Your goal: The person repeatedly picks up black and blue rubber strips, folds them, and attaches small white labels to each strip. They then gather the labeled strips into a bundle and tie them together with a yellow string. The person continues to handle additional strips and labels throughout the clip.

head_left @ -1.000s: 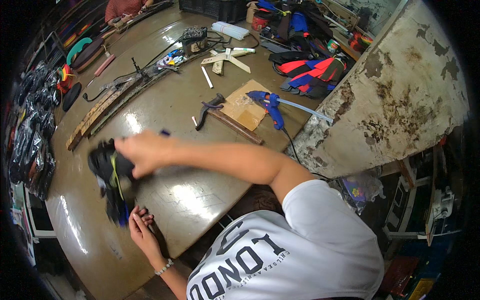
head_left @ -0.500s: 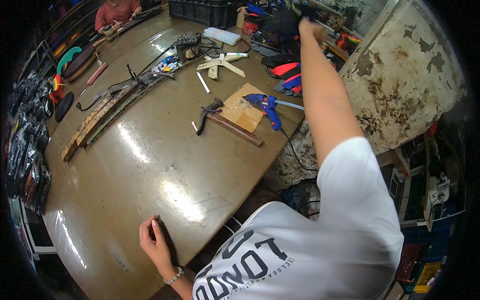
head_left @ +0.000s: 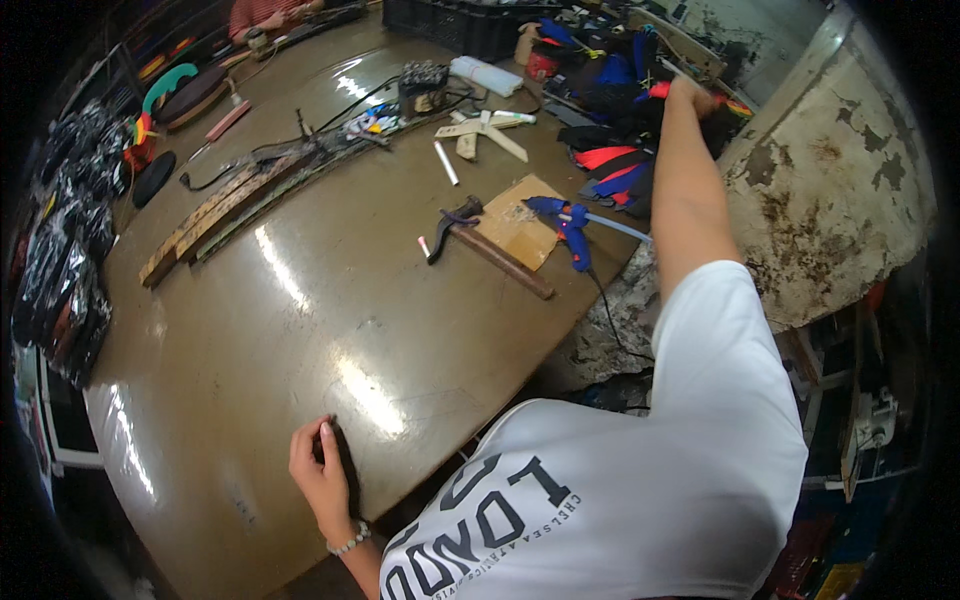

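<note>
My left hand point(head_left: 322, 475) rests low over the near part of the table, wearing a beaded bracelet. Its thumb and fingers are pinched together around a small dark thing point(head_left: 332, 418), too small to name. Stretched far out to the right, my right hand point(head_left: 692, 98) is over a heap of black, red and blue pieces point(head_left: 615, 165) at the table's far right. A bit of red shows beside that hand; its fingers are blurred and partly hidden, so any grip is unclear. Between the hands lie a hammer point(head_left: 505, 262) and a blue glue gun point(head_left: 570, 222) on a cardboard piece point(head_left: 530, 250).
A long wooden bar point(head_left: 215, 222) crosses the left side of the table point(head_left: 270, 350). Pale strips point(head_left: 490, 135) and a white stick point(head_left: 445, 163) lie beyond the hammer. Plastic-wrapped bundles point(head_left: 70, 220) line the left edge. Across the table, a person point(head_left: 265, 15) sits near a black crate point(head_left: 450, 28).
The view has shifted, so the table things appear farther right and slightly lower. My right hand is now lower over the heap, where more blue and black pieces show. My left hand keeps its pinch.
</note>
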